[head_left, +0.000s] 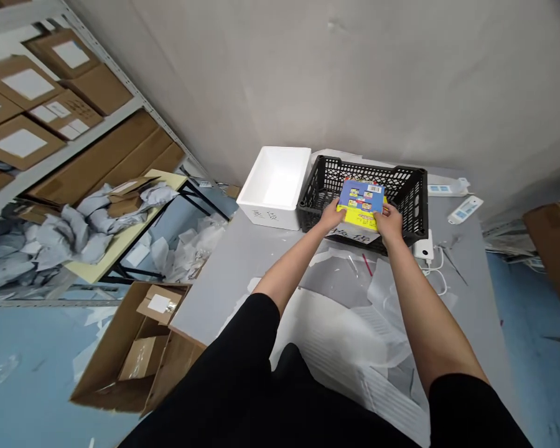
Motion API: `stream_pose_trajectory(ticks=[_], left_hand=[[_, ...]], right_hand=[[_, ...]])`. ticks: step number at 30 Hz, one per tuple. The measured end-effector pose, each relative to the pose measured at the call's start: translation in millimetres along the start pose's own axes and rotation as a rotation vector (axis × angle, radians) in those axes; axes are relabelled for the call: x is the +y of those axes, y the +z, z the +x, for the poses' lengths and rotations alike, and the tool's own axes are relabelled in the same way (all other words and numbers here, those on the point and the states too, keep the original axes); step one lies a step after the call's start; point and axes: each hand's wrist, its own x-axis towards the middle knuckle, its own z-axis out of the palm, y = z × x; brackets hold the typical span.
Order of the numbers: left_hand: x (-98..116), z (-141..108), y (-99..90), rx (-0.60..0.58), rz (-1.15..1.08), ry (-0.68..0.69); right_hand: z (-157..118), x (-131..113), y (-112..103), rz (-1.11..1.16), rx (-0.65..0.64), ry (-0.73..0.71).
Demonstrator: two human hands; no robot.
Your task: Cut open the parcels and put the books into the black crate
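Both of my hands grip a blue and yellow box [361, 198] with small pictures and a barcode on its upper face. My left hand [331, 216] is closed on its left side, and my right hand [390, 221] on its right. The box is tilted over the front part of a black plastic crate [404, 172] with lattice walls. A white label with handwriting shows on the crate's front, below the box. Left of the crate stands a white foam bin [280, 177] with writing on its front.
Wrapping sheets [340, 330], a red stick [367, 264] and a white cabled device [424, 247] lie on the grey table [205, 274]. An open carton [116, 354] with boxes stands on the floor at left. Grey parcels [88, 224] fill a yellow-topped table beside shelves.
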Motion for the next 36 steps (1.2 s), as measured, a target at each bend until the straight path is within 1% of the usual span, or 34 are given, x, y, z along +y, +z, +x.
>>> stream_pose_trajectory(ticks=[2,3,5,7,9,10,12,13,14,15,16,17,18,20,21,22,23,24,26,29,31,33,36], left_hand=[[3,27,8.1,0.036,0.119,-0.040],[3,36,11.7,0.048,0.195,-0.058],[2,44,17.8,0.052,0.355,-0.063],[-3,42,21.5,0.058,0.477,-0.017],[-10,30,21.4,0.098,0.532,0.090],[-15,19,19.4,0.125,0.539,0.163],[-31,-13,10.9,0.175,0.546,0.314],[-42,-35,4.3,0.183,0.559,0.372],[-56,-62,-3.6,0.184,0.586,0.397],[-71,-94,-12.7,0.176,0.623,0.379],[-89,-128,-22.6,0.172,0.667,0.316],[-107,-166,-32.9,0.155,0.722,0.218],[-125,-203,-43.4,0.123,0.787,0.096],[-160,-275,-63.3,0.078,0.926,-0.203],[-174,-306,-72.2,0.070,0.978,-0.357],[-185,-333,-80.0,0.046,1.003,-0.481],[-194,-354,-86.4,0.007,1.009,-0.551],[-201,-371,-91.1,-0.041,1.012,-0.583],[-209,-391,-94.6,-0.140,1.015,-0.568],[-211,-402,-88.1,-0.224,1.035,-0.480],[-210,-405,-81.0,-0.240,1.039,-0.440],[-208,-407,-75.2,-0.261,1.026,-0.412],[-206,-413,-69.5,-0.337,0.966,-0.347]], right_hand=[[23,3,5,-0.071,0.007,0.021],[31,5,6,-0.122,0.006,0.025],[39,9,7,-0.245,-0.009,0.017],[40,9,5,-0.382,-0.024,-0.040],[32,8,0,-0.485,-0.007,-0.175],[22,8,-3,-0.512,0.018,-0.258],[-10,13,-10,-0.528,0.081,-0.416],[-35,19,-14,-0.530,0.104,-0.472],[-65,29,-18,-0.536,0.102,-0.513],[-101,42,-21,-0.549,0.080,-0.526],[-140,58,-25,-0.570,0.056,-0.511],[-182,76,-30,-0.600,0.007,-0.477],[-225,95,-34,-0.640,-0.072,-0.431],[-302,131,-45,-0.755,-0.235,-0.311],[-335,145,-50,-0.826,-0.331,-0.267],[-361,157,-57,-0.903,-0.398,-0.228],[-382,166,-63,-0.977,-0.441,-0.196],[-398,172,-68,-1.038,-0.493,-0.181],[-416,175,-76,-1.130,-0.574,-0.164],[-428,169,-75,-1.194,-0.688,-0.157],[-436,163,-67,-1.213,-0.754,-0.162],[-446,158,-54,-1.220,-0.800,-0.173],[-467,153,-33,-1.204,-0.841,-0.176]])
